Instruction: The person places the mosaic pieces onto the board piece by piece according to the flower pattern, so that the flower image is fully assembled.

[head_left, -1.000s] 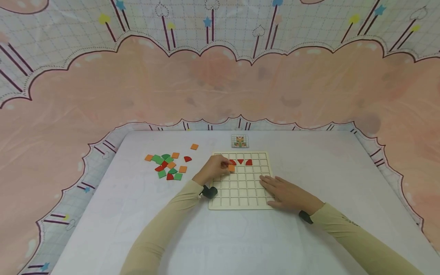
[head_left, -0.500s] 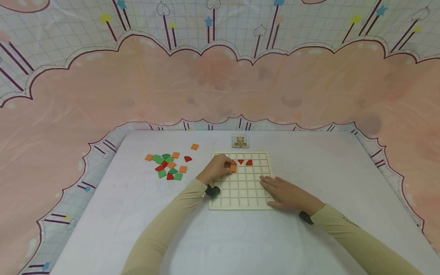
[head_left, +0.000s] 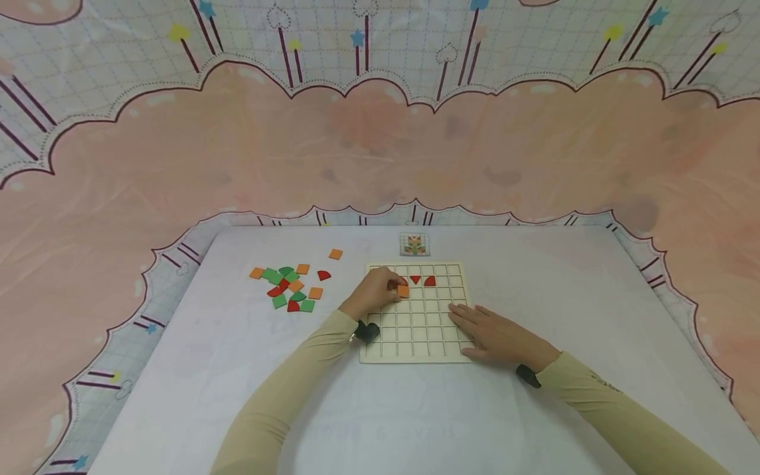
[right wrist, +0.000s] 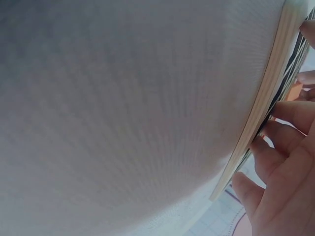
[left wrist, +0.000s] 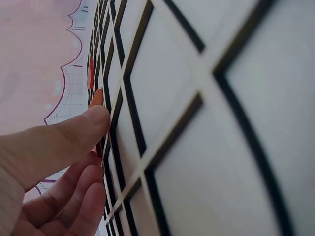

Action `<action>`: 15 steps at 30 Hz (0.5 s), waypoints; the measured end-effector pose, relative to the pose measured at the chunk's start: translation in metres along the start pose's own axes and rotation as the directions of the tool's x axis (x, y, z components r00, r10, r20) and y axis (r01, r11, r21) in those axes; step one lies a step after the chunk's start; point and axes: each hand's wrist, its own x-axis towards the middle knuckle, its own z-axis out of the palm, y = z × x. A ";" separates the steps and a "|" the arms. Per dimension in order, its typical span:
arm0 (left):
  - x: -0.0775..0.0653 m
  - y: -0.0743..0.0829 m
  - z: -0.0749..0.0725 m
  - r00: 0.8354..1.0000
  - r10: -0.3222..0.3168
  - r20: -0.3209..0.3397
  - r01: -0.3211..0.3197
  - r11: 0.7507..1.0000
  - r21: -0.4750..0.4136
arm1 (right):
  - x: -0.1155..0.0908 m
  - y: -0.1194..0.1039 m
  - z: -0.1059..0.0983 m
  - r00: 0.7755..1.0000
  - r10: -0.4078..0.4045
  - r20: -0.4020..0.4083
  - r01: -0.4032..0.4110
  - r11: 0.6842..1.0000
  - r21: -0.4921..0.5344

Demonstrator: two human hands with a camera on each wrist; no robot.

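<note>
My left hand (head_left: 377,289) pinches an orange square tile (head_left: 403,291) over the wooden grid board (head_left: 419,334), just in front of the upper row. In the left wrist view the thumb covers most of that orange tile (left wrist: 97,97), which sits right at the grid. Along that row lie a red triangle (head_left: 415,280) and a red quarter-circle tile (head_left: 430,282); another red piece is partly hidden by the left fingers. Spread over the board's right edge, my right hand (head_left: 501,335) rests with its fingers extended. The right wrist view shows its fingertips along the board's wooden edge (right wrist: 256,109).
Left of the board lies a loose cluster of green, orange and red tiles (head_left: 279,301), with an orange square (head_left: 336,254) and a red quarter-circle (head_left: 323,275) apart from it. Behind the board is a small pattern card (head_left: 414,244). White cloth covers the table (head_left: 534,264).
My left hand has shifted slightly right with the orange square tile, then stayed nearly still. The right hand has not moved.
</note>
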 end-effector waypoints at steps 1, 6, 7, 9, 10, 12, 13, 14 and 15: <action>0.000 0.000 0.000 1.000 0.000 -0.002 0.000 1.000 0.002 | 0.000 0.000 0.000 1.000 0.003 -0.002 -0.003 1.000 0.001; -0.001 0.001 -0.001 1.000 0.003 -0.003 -0.003 1.000 0.008 | 0.000 0.002 0.001 1.000 0.009 -0.010 -0.009 1.000 -0.002; -0.001 0.001 -0.001 1.000 0.002 -0.001 -0.002 1.000 0.004 | 0.000 0.002 0.001 1.000 0.012 -0.008 -0.012 1.000 -0.003; -0.001 0.000 -0.001 1.000 0.000 0.001 0.000 1.000 0.004 | 0.000 0.002 0.001 1.000 0.014 -0.004 -0.014 1.000 -0.002; -0.001 0.000 -0.001 1.000 -0.004 0.001 0.004 1.000 0.005 | 0.000 0.002 0.001 1.000 0.011 -0.003 -0.011 1.000 -0.002; -0.001 -0.001 -0.001 1.000 -0.011 0.001 0.011 1.000 0.001 | 0.000 0.002 0.002 1.000 0.016 0.004 -0.016 1.000 -0.005; -0.001 -0.002 -0.001 1.000 -0.013 0.000 0.013 1.000 -0.004 | 0.000 0.002 0.002 1.000 0.017 0.006 -0.017 1.000 -0.005; -0.001 -0.002 -0.001 1.000 -0.014 0.000 0.014 1.000 -0.007 | 0.000 0.002 0.002 1.000 0.018 0.008 -0.018 1.000 -0.005; -0.001 -0.003 -0.001 1.000 -0.014 -0.001 0.014 1.000 -0.012 | 0.000 0.002 0.001 1.000 0.019 0.009 -0.019 1.000 -0.004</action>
